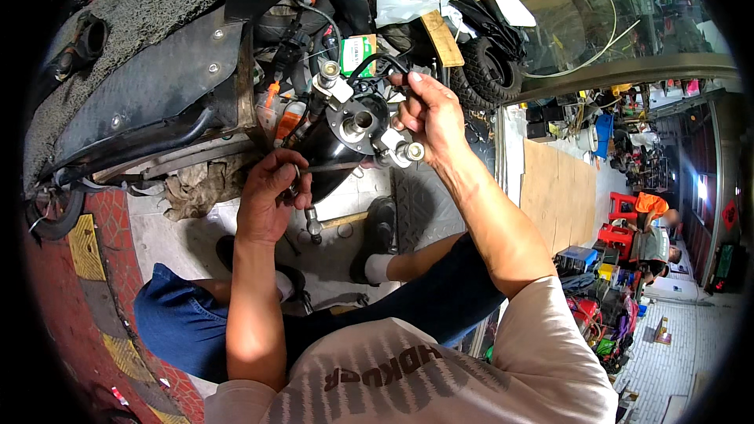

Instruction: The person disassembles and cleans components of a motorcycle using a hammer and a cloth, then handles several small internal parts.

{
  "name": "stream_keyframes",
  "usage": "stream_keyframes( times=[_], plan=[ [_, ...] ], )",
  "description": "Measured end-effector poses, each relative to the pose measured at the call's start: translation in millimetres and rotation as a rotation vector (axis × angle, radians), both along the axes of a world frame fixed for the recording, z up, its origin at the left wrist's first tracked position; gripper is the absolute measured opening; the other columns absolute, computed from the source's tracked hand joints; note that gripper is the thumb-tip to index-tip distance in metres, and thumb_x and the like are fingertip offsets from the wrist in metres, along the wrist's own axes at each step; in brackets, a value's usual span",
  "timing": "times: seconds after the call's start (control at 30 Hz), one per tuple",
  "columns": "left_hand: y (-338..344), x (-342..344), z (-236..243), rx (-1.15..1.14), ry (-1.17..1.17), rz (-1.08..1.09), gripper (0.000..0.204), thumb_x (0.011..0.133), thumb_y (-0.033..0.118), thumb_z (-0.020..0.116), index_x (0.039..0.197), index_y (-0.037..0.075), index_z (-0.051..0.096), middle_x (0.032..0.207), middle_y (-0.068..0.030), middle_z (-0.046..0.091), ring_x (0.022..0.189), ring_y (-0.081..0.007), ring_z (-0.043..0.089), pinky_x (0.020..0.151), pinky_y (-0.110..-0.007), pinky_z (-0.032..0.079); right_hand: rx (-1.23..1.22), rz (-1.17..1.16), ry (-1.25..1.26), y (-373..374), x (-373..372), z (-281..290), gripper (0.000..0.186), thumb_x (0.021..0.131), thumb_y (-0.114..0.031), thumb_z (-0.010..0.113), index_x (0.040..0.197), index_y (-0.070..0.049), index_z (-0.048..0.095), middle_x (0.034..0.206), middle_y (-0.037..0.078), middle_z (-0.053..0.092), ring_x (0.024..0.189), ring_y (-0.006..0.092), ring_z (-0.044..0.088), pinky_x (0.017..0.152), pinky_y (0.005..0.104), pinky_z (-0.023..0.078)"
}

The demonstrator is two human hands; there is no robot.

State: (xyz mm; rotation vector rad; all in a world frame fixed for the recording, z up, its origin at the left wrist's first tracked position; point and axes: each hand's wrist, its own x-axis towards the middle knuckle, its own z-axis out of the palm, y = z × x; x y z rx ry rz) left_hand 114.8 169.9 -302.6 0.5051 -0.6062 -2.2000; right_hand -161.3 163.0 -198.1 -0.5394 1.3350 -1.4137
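Observation:
A black wheel hub with a round metal centre [357,122] sits under a vehicle's dark underside [157,86]. My left hand [271,196] is closed on a slim metal tool [310,216] just below and left of the hub. My right hand [428,114] grips a black cable [377,63] at the hub's upper right, next to a silver axle end [408,151]. A second silver fitting [330,78] stands at the hub's upper left.
My legs in dark trousers and black shoes [377,235] rest on the concrete floor. A crumpled rag [200,184] lies left of the hub. Small tyres [491,63] are stacked behind. A person in orange [652,208] sits far right near red stools.

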Motion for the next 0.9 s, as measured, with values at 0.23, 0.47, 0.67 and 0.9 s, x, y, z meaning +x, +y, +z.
stream_keyframes(
  times=[0.23, 0.47, 0.67, 0.9],
  plan=[
    [0.6, -2.6, 2.7, 0.003, 0.006, -0.004, 0.034, 0.094, 0.032, 0.077, 0.112, 0.004, 0.066, 0.085, -0.0075, 0.068, 0.062, -0.0146, 0.06, 0.06, -0.032, 0.049, -0.001, -0.005, -0.005, 1.3, -6.6, -0.5, 0.027, 0.107, -0.021, 0.057, 0.108, 0.004, 0.067, 0.054, -0.004, 0.034, 0.044, 0.0102, 0.034, 0.05, 0.0313, 0.042],
    [0.5, -2.8, 1.5, 0.007, 0.012, -0.008, 0.033, 0.094, 0.03, 0.078, 0.112, 0.004, 0.067, 0.086, -0.0073, 0.068, 0.062, -0.0148, 0.06, 0.06, -0.032, 0.049, 0.007, -0.008, -0.006, 0.9, -7.9, -0.5, 0.026, 0.107, -0.021, 0.057, 0.109, 0.004, 0.066, 0.054, -0.004, 0.034, 0.044, 0.0104, 0.034, 0.05, 0.0316, 0.042],
    [0.3, -1.5, 2.3, -0.004, 0.021, -0.009, 0.035, 0.095, 0.031, 0.076, 0.113, 0.004, 0.065, 0.089, -0.0093, 0.067, 0.063, -0.0156, 0.059, 0.062, -0.033, 0.049, 0.005, -0.005, -0.009, 1.1, -6.7, -0.9, 0.026, 0.106, -0.021, 0.058, 0.107, 0.004, 0.066, 0.054, -0.003, 0.035, 0.044, 0.0109, 0.034, 0.049, 0.0316, 0.041],
    [0.8, 0.0, 23.9, -0.029, 0.074, 0.01, 0.037, 0.097, 0.03, 0.07, 0.115, -0.001, 0.062, 0.09, -0.0124, 0.067, 0.065, -0.0163, 0.059, 0.063, -0.032, 0.049, -0.002, -0.011, 0.028, 5.4, -1.7, -1.4, 0.027, 0.106, -0.021, 0.059, 0.105, 0.004, 0.067, 0.055, -0.002, 0.038, 0.044, 0.0115, 0.036, 0.049, 0.031, 0.041]
  ],
)
